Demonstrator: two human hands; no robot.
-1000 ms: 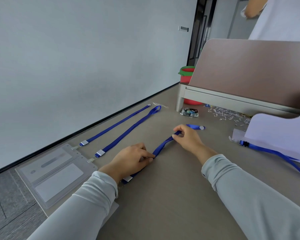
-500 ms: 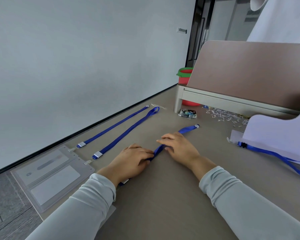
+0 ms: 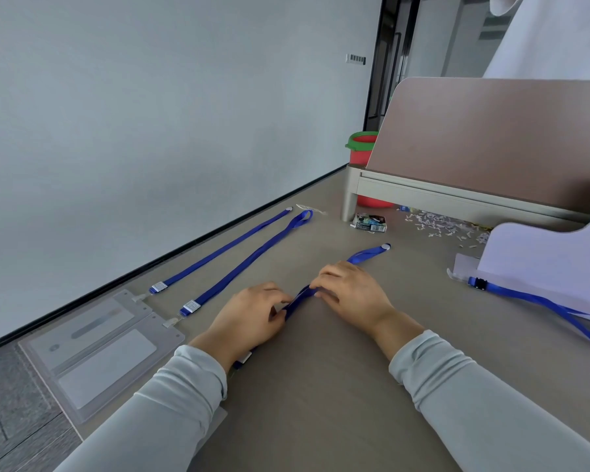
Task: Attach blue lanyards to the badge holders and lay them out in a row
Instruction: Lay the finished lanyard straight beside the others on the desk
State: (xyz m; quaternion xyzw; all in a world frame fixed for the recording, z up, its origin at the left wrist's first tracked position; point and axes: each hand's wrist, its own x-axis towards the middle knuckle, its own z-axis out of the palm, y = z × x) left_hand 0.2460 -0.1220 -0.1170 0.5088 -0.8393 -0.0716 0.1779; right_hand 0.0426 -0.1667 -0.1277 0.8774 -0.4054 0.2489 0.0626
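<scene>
Two clear badge holders (image 3: 92, 349) lie side by side at the table's left edge, each clipped to a blue lanyard, the far one (image 3: 223, 251) and the nearer one (image 3: 249, 262), stretched out toward the back. A third blue lanyard (image 3: 365, 254) lies further right. My left hand (image 3: 249, 321) pinches its strap near the middle. My right hand (image 3: 353, 294) pinches the same strap just beyond, fingertips almost touching the left. The strap's clip end (image 3: 244, 358) peeks out under my left wrist; its holder is hidden by my sleeve.
A desk partition (image 3: 491, 141) on a metal foot stands at the back right, with a small printed packet (image 3: 370, 223) and paper scraps (image 3: 440, 228) before it. Another blue lanyard (image 3: 539, 301) and a clear holder (image 3: 464, 267) lie at the right under a white sheet. A red bucket (image 3: 363, 148) sits behind.
My right hand has slid back along the third lanyard toward my left hand, from near its far end to the middle. The left hand stays in place on the strap.
</scene>
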